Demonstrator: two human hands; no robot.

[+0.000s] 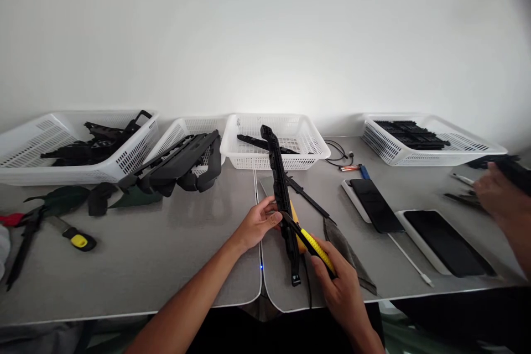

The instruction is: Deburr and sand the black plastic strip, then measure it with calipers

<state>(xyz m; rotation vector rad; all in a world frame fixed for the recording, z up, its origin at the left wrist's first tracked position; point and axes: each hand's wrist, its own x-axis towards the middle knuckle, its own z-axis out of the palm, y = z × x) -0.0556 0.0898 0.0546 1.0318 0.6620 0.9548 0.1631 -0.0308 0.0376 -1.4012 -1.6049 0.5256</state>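
Observation:
My left hand (259, 225) is closed around the middle of a long black plastic part (281, 188), which stands tilted over the table's front area. In my right hand (342, 282) is a yellow and black utility knife (317, 249), its tip against the part close to my left thumb. Behind the part, a yellow-orange object (295, 215) is mostly hidden. A thin black strip (309, 197) and a dark grey cloth (350, 257) lie just to the right.
White baskets stand along the wall: one with black parts (25, 163), one under stacked dark parts (155, 144), one in the middle (276, 163), another at right (435, 157). Two phones (375, 204) lie right. A co-worker's hand (493, 188) holds a black part. A yellow-black tool (81, 239) lies left.

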